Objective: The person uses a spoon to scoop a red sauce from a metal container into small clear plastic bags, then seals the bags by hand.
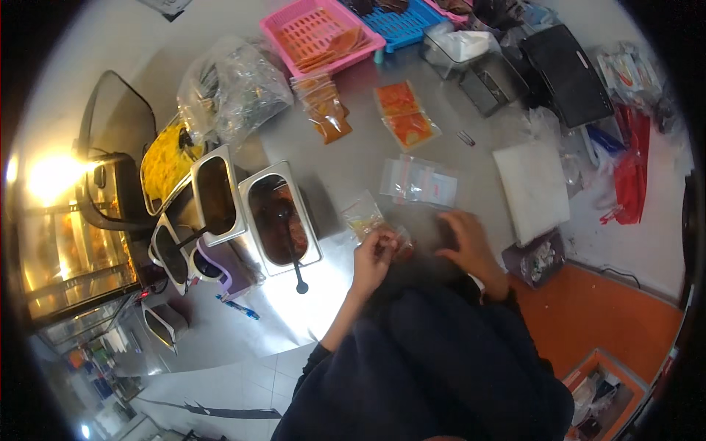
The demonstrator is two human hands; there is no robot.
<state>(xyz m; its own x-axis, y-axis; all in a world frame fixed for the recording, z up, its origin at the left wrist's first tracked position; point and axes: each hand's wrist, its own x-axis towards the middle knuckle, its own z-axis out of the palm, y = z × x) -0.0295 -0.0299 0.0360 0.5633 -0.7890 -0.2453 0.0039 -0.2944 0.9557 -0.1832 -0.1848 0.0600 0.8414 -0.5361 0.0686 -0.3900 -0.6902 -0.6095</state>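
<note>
My left hand (375, 262) pinches a small clear plastic bag (361, 212) near the front of the steel table. Something yellowish shows inside the bag, and a reddish patch shows beside my fingers; my hand hides part of it. To the right, my right hand (469, 242) is raised with thumb and fingers apart and nothing between them. Just beyond both hands lie flat clear zip bags (419, 182). Farther back are a clear bag of orange-red contents (405, 116) and a zip bag of orange-brown pieces (325, 110).
Left of my hands stands a steel food pan (319, 256) of dark red sauce with a black ladle (292, 253). Another pan (241, 223) adjoins it. A pink basket (270, 27) stands at the back. A stack of white sheets (532, 187) lies at right, above a purple bin (518, 262).
</note>
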